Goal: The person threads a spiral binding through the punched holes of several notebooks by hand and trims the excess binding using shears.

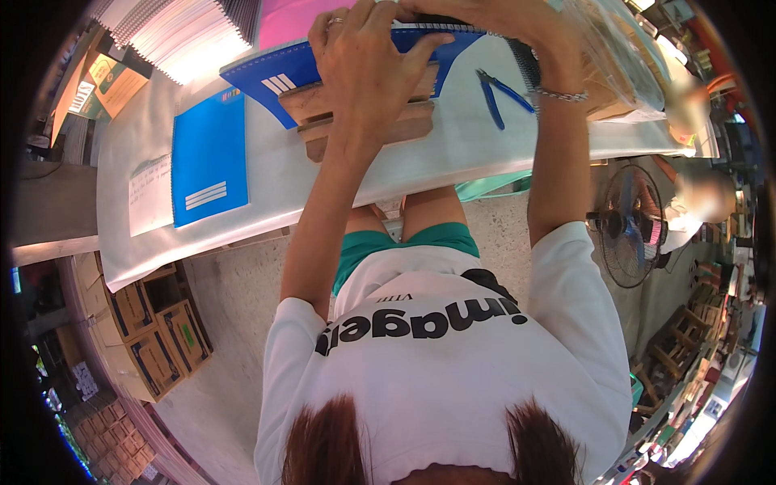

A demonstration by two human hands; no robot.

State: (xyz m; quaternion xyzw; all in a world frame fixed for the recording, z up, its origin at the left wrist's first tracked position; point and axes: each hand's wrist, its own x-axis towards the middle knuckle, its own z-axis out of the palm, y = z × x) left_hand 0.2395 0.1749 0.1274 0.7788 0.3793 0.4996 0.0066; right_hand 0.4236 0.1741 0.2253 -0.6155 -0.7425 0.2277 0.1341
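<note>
Both hands, left (368, 61) and right (493, 20), spread flat, pressing blue notebook (299, 73) onto wooden block (364, 121) near table's (267, 178) far edge; light, floppy, probably best gripped by stiff spiral spine.

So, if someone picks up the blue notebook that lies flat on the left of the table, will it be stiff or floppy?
The blue notebook looks thin, so it probably bends a little if lifted by one corner. Its cover looks smooth, so it may slide easily on the white table cover. Lying flat, it should not roll or tip.
</note>
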